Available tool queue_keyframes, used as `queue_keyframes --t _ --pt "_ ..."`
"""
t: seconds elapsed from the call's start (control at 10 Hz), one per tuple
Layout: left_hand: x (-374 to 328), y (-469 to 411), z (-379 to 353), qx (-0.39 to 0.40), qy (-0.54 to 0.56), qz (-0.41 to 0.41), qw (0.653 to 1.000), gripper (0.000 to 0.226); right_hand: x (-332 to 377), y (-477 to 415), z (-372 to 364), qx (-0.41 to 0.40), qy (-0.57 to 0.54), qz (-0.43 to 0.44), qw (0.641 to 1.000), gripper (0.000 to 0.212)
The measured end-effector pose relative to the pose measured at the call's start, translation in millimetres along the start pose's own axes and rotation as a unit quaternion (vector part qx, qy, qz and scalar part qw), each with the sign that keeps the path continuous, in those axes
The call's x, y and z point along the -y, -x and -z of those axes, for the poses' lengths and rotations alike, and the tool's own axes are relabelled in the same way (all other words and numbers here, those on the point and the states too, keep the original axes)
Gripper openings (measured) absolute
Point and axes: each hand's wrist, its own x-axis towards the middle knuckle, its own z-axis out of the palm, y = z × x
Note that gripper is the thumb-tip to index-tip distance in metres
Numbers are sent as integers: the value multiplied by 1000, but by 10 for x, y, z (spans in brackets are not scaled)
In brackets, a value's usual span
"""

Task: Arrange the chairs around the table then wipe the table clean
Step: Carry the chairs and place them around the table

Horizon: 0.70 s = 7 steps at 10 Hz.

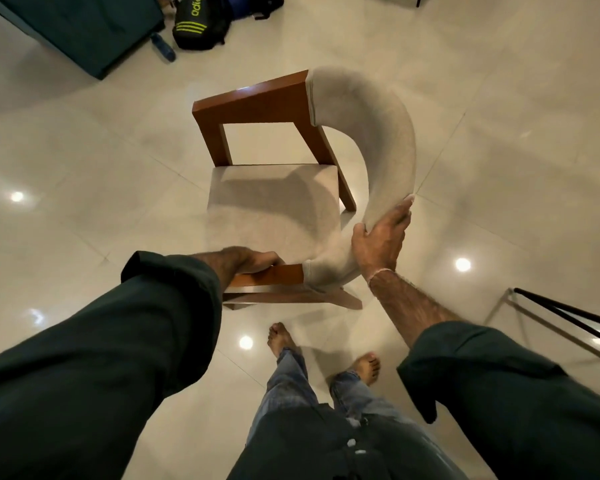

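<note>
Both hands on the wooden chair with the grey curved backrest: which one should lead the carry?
Probably left. The left hand is wrapped around the brown wooden armrest, a rigid grip. The right hand only presses on the grey padded curved backrest, better for steadying.

both hands grip chair [274,202]: left hand [253,259] on armrest, right hand [381,237] on backrest.

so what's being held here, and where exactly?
One chair. Left hand grips the near wooden armrest; right hand grips the padded curved backrest near its lower end.
</note>
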Motion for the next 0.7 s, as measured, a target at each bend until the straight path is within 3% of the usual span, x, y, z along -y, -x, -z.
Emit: queue_keyframes --t 0.1,0.4,0.7 --pt "-154 85 -65 1 13 -30 999 45 7 -164 116 -2 10 10 1000 99" --pt "-500 30 -370 -9 96 -81 992 63 -83 -618 498 21 38 54 998 93" --pt "-1100 437 -782 8 145 -122 982 50 -255 -1088 937 60 50 89 993 89"
